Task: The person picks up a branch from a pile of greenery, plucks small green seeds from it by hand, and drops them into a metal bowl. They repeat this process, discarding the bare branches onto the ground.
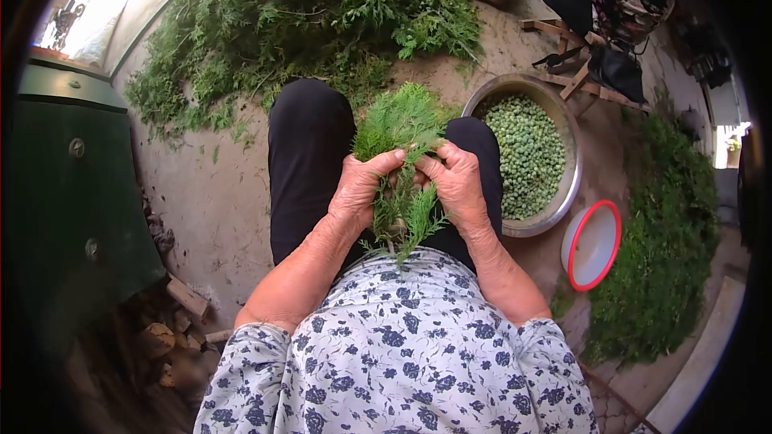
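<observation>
Over my lap, a feathery evergreen branch (400, 119) is held between my two hands, its leafy end pointing away from me and its stem end near my shirt. My left hand (363, 186) is closed around its left side, thumb laid across the foliage. From the right, my right hand (458, 186) pinches the branch, with thumb and fingertips close to the left thumb. Some fingers are hidden beneath the leaves. To the right of my knee stands a wide metal basin (574, 169) holding many small green cones (527, 157).
A large heap of evergreen branches (297, 16) lies ahead. Another pile of greenery (663, 249) is at right, beside a tilted red-rimmed white basin (572, 251). A person (623, 0) sits near a wooden stool (581, 80). At left are a dark green cabinet (80, 185) and firewood (157, 341).
</observation>
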The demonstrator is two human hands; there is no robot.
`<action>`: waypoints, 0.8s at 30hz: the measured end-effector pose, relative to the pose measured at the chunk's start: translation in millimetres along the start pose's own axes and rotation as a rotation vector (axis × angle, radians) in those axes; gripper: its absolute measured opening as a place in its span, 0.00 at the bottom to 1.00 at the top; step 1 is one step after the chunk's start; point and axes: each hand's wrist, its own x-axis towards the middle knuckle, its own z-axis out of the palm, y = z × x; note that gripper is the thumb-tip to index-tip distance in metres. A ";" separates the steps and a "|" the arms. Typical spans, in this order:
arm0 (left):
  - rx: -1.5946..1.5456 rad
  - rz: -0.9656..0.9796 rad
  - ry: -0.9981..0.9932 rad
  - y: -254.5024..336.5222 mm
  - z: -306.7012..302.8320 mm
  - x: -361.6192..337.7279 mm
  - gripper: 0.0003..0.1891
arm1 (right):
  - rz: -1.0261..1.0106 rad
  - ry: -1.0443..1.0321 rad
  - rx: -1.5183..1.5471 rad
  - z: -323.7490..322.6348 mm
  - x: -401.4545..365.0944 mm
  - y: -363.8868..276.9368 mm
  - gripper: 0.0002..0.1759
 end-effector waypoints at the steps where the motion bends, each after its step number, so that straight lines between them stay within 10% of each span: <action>1: 0.028 0.011 0.003 -0.8 -0.2 -0.9 0.09 | -0.086 0.031 -0.231 -0.1 -0.4 -0.3 0.08; 8: -0.246 -0.117 -0.109 -0.8 -9.3 0.0 0.08 | 0.272 0.081 0.832 -24.7 11.7 27.3 0.08; 24: -0.112 0.081 -0.057 -0.7 3.3 -4.2 0.12 | 0.077 0.007 0.110 12.2 -0.2 7.5 0.14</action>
